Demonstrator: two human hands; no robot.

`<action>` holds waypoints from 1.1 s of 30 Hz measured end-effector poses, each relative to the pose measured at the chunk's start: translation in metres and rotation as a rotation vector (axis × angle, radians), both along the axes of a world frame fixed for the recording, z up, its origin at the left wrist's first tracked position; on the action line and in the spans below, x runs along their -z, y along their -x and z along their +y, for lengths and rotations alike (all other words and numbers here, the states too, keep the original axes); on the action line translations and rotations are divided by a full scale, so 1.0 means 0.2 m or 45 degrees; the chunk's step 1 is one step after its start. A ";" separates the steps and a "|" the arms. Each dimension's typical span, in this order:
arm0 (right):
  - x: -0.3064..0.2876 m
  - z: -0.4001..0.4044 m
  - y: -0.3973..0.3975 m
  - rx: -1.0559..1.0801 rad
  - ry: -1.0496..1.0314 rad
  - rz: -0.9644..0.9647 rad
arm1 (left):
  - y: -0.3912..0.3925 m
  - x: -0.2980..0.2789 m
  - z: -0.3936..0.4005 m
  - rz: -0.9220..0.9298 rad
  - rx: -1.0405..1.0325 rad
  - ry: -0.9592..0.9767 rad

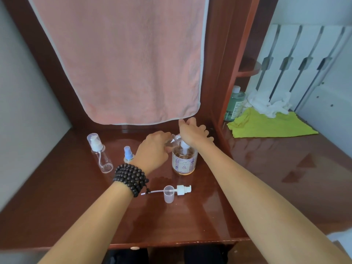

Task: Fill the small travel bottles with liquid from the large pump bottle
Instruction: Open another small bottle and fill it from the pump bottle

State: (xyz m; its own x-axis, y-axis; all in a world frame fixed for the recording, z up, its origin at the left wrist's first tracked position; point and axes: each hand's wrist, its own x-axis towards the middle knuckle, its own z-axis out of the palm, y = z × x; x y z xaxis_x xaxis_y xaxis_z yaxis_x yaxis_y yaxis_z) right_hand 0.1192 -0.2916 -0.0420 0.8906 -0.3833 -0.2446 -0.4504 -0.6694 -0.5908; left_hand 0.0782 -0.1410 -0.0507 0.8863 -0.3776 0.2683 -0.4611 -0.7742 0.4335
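Note:
The large pump bottle (184, 161), clear with amber liquid and a flowery label, stands on the brown desk (190, 216). My right hand (192, 132) lies flat on its white pump head, fingers spread. My left hand (154, 149), with dark beads on the wrist, grips a small clear travel bottle (172, 141) tilted with its open threaded neck at the pump's spout. That bottle's white pump top (182, 189) and clear cap (169, 194) lie in front. A tall clear travel bottle (100, 153) and a small blue-topped spray bottle (128, 154) stand at the left.
A pink towel (122, 60) hangs over the back panel just behind my hands. Right of the wooden divider lie a yellow-green cloth (270, 126), crumpled white tissue (270, 103) and a green bottle (234, 103). The desk's front edge (171, 242) is near me.

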 end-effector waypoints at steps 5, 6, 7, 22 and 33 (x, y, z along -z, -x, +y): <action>-0.10 -0.02 -0.01 -0.017 0.027 -0.043 | -0.01 -0.07 0.01 -0.055 -0.017 -0.004; -0.10 -0.02 -0.01 -0.013 0.018 -0.042 | -0.01 -0.07 0.01 -0.060 -0.020 -0.011; -0.09 -0.02 -0.01 0.001 0.003 -0.028 | -0.01 -0.06 0.00 -0.058 -0.022 -0.008; -0.09 -0.01 0.00 -0.023 0.007 0.013 | 0.00 -0.06 0.00 -0.040 -0.035 0.028; -0.09 0.00 0.00 -0.059 0.029 0.031 | 0.01 -0.03 0.02 0.031 0.032 0.175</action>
